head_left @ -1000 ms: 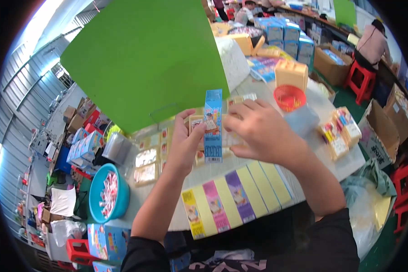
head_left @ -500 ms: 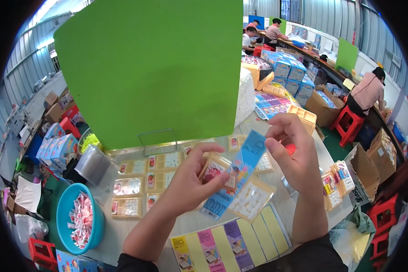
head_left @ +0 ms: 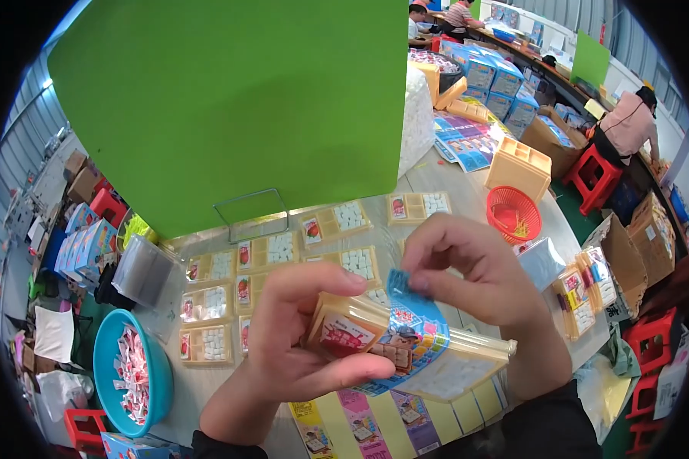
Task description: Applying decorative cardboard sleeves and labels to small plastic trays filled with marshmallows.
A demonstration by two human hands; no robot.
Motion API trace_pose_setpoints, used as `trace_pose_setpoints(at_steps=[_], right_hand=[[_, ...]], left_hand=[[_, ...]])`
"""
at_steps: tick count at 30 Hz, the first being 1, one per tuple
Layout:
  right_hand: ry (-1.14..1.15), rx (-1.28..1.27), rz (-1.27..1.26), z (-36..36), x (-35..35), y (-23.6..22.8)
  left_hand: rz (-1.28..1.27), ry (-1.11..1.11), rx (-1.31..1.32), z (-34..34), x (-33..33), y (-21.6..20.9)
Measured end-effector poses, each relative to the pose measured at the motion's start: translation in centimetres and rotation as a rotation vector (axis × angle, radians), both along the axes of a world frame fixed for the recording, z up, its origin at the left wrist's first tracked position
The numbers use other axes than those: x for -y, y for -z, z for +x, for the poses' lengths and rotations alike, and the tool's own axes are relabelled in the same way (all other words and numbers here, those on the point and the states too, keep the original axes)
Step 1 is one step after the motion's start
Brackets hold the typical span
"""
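My left hand is closed round a cream plastic tray pack, thumb on the near side and fingers at the far side. White pieces show dimly through the pack's clear cover, and a small red-printed packet sits at its left end. A blue printed label strip bends over the pack's middle. Fingers and thumb of my right hand pinch the strip's upper end above the pack's top edge. Under the pack, a sheet of yellow, pink and purple label strips lies on the table.
Several filled cream trays stand in rows behind my hands, before a green board. A turquoise basin of small packets is at left. A red basket, stacked cream trays and filled packs are at right.
The tray pack has been turned up on its edge. The blue strip, straight before, now bends round it, and my right hand has come in to its upper end. The view has tipped downward.
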State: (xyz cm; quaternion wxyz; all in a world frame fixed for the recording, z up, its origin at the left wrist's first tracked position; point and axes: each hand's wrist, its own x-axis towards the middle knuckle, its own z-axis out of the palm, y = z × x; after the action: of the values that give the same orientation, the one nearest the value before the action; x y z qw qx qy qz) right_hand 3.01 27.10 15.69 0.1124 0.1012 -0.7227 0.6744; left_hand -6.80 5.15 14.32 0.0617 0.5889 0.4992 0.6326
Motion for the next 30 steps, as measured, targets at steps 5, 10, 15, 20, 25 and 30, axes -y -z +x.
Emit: trace_pose_setpoints(at_steps=[5,10,15,20,25,30], right_hand=[[-0.281,0.127,-0.249,-1.0,1.0,1.4],[-0.432,0.145,-0.408,-1.5,1.6,2.5],[-0.503,0.175,-0.539,-1.5,2.5,2.9],[-0.635,0.197,-0.543,-2.0,1.9,4.0],[-0.567,0.187,-0.562,-1.7,2.1,3.5],[-0.59,0.184,-0.53,-2.0,1.7,3.7]], left_hand=[[0.024,-0.012,0.009,-0.2,0.0,0.1],[-0.004,-0.313,-0.057,0.3,-0.6,-0.1],[0.022,-0.357,-0.108,0.1,-0.8,0.4],[0.027,-0.363,-0.036,0.4,-1.1,0.8],[0.087,-0.206,-0.072,0.0,-0.8,0.8],[0.103,-0.221,-0.106,0.0,-1.3,0.4]])
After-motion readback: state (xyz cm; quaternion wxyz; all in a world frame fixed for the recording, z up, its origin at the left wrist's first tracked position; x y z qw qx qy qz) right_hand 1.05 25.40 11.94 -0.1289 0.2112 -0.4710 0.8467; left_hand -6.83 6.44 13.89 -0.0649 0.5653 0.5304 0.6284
